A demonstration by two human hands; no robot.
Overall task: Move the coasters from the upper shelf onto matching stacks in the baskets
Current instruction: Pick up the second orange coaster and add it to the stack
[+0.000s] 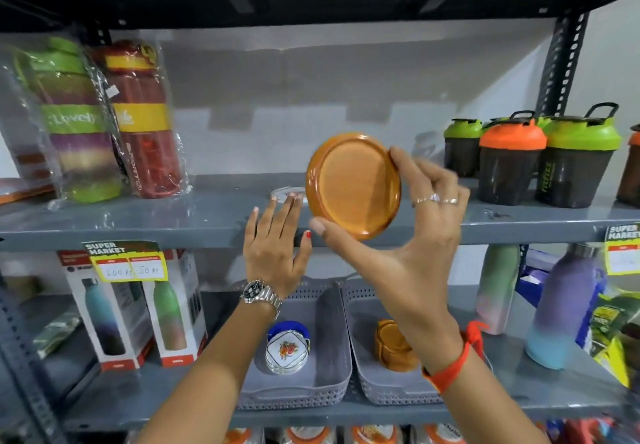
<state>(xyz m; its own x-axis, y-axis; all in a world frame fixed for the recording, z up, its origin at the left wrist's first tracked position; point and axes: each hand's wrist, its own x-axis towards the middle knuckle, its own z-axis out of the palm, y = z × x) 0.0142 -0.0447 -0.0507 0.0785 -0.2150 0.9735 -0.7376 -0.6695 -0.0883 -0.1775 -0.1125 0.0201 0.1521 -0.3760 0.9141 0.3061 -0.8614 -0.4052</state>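
My right hand grips a round orange coaster by its rim, tilted up on edge in front of the upper shelf. My left hand reaches over that shelf's front edge, fingers apart, fingertips touching a white coaster lying flat there. On the lower shelf stand two grey baskets. The left basket holds a stack of white flowered coasters over a blue one. The right basket holds a stack of orange coasters, partly hidden behind my right wrist.
Wrapped bottles stand at the upper shelf's left, shaker cups with green and orange lids at its right. Boxed bottles sit left of the baskets, pastel bottles to their right. Yellow price tags hang from the shelf edge.
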